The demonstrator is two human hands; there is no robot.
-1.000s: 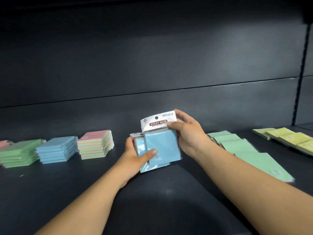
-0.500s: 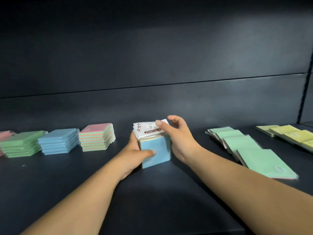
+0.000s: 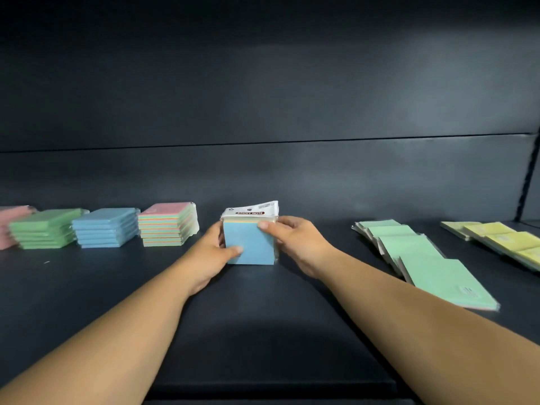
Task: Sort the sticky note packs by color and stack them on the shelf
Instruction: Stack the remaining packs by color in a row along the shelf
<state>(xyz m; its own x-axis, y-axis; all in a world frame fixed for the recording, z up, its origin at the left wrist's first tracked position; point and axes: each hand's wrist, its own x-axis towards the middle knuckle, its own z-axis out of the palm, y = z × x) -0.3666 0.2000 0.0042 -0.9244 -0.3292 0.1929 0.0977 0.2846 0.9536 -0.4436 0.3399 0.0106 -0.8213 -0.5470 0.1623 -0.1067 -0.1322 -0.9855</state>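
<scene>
Hands squaring up bundle of blue packs (image 3: 249, 247) standing on shelf (image 3: 87, 287), mid-depth, about centre between left and right edges. Left hand (image 3: 209, 258) gripping bundle's left side, thumb across blue face; right hand (image 3: 295, 244) gripping right side, thumb at top corner. Forearms reaching forward, converging. Next move likely calling for carrying bundle left to blue stack (image 3: 106, 228), between green stack (image 3: 46, 228) and multicolour stack (image 3: 168, 223), keeping edges aligned.
</scene>
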